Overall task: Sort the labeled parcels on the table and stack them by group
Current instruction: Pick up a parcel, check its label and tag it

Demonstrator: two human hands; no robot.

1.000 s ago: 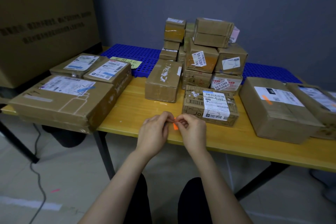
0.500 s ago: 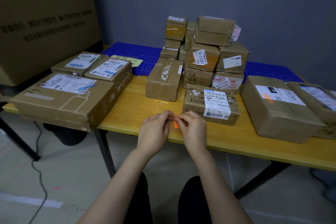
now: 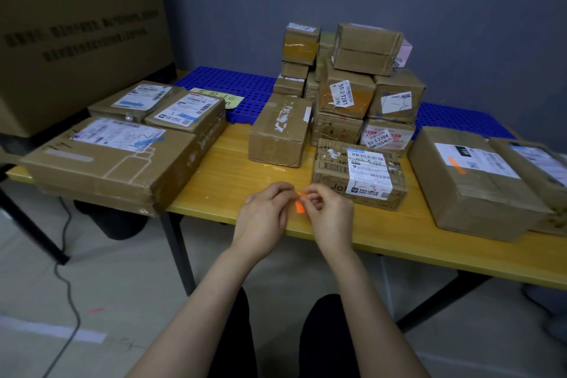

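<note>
Sticker [image 3: 299,205], orange, pinched from both sides by left hand [image 3: 263,219] and right hand [image 3: 330,218] over tabletop [image 3: 233,175] near edge. I see labeled parcel [image 3: 359,176] just beyond right hand, untouched.

Left hand [image 3: 264,218] and right hand [image 3: 329,218] pinch orange sticker [image 3: 299,205].

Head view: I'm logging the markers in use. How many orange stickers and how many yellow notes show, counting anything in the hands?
Orange sticker: 2, one pinched between the left hand and right hand, one on a box at the right.
Yellow note: 1
Total: 3
</note>
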